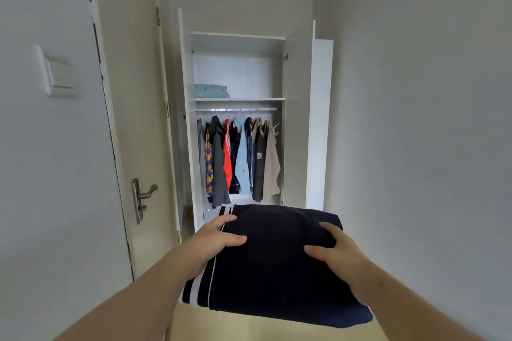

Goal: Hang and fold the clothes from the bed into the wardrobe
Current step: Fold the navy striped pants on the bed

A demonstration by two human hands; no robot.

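A folded navy garment (274, 266) with white stripes along its left edge is held level in front of me. My left hand (219, 235) grips its left side, thumb on top. My right hand (336, 250) grips its right side the same way. Straight ahead stands the white wardrobe (296, 119) with both doors open. On its shelf (241, 99) lies a folded light blue garment (212, 91) at the left. Below, several jackets and shirts (238, 158) hang close together on the rail (237, 109). The bed is out of view.
A white room door with a metal handle (142, 198) is at my left, with a light switch (59, 75) on the wall beside it. A plain white wall runs along the right. The pale floor (249, 327) shows under the garment.
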